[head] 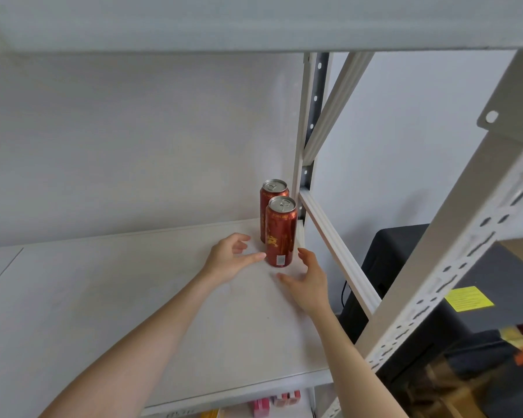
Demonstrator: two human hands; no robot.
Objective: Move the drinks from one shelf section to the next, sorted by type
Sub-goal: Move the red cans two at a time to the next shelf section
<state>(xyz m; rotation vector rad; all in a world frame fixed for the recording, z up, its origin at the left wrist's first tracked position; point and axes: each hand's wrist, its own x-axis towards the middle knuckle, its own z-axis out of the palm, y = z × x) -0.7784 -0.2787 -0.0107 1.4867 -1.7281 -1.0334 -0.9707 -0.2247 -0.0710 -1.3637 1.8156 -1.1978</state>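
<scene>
Two tall red drink cans stand upright in a row at the back right corner of the white shelf point(133, 297). The front can point(280, 233) is directly before the rear can point(272, 196), touching or nearly so. My left hand point(231, 257) is open just left of the front can, its thumb tip at the can's base. On the other side, my right hand point(307, 282) is open below and to the right of that can, fingers spread, not gripping it.
A white metal upright point(307, 131) and diagonal braces point(338, 254) close off the shelf's right end. Another shelf board point(254, 22) hangs overhead. Black equipment with a yellow label point(468, 298) sits to the right. Pink packages point(272, 402) show on the shelf below.
</scene>
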